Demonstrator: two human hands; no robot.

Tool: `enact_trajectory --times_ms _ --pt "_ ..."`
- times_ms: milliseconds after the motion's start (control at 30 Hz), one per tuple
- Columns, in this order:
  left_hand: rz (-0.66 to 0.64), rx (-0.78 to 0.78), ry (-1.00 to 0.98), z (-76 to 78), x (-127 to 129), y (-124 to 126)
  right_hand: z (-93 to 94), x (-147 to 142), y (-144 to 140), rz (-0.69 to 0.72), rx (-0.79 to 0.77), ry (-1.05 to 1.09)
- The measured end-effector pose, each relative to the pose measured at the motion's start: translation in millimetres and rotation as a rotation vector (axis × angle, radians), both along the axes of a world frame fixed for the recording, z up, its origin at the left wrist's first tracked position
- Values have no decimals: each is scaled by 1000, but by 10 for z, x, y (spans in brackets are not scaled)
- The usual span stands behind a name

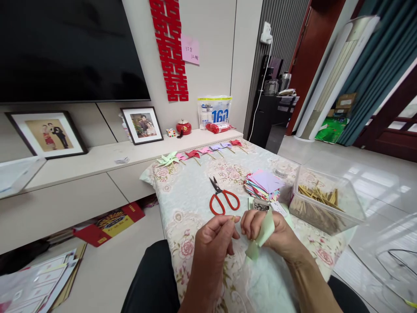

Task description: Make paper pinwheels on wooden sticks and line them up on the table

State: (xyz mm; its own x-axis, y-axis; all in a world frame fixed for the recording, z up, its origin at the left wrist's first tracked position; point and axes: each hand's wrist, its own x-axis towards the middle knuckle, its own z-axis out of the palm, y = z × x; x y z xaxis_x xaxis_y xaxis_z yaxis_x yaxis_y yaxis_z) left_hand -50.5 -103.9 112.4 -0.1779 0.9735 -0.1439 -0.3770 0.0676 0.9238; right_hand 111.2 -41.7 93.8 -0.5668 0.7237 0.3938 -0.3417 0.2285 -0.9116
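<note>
My right hand [269,228] is closed on a light green paper pinwheel [266,229], whose folded blades stick out between the fingers. Close beside it, my left hand [216,238] pinches thumb and forefinger together. A tiny yellowish bit shows at those fingertips, too small to name. Just beyond the hands lie scissors [224,198] with red handles, blades apart. A stack of coloured paper squares [263,184] is behind my right hand, with a small box of metal pins or clips [261,205] in front of it. Finished pinwheels [193,154] on sticks lie along the table's far edge.
To the right stands a clear plastic bin [352,204] holding many thin wooden sticks [321,195]. A roll of clear tape [282,171] is near the paper stack. The floral tablecloth [182,217] meets a white cabinet [107,167] bearing framed photos and a red pot [184,127].
</note>
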Motion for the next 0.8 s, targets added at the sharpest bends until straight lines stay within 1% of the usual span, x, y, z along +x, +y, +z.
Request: enact_trajectory --times_ms 167,333,467,600,800 --pt "-18 -9 -30 9 -14 -55 152 -80 -124 -120 142 -85" --pt "-32 -23 -87 -12 -55 -97 279 -113 -256 -282 415 -204" --pt "-37 44 -95 1 -72 -140 346 -128 -290 -339 563 -207" --pt "-38 63 -52 20 -84 -189 352 -125 -300 -387 611 -204" --pt "-164 119 64 11 -124 -210 340 -107 -330 -442 616 -169"
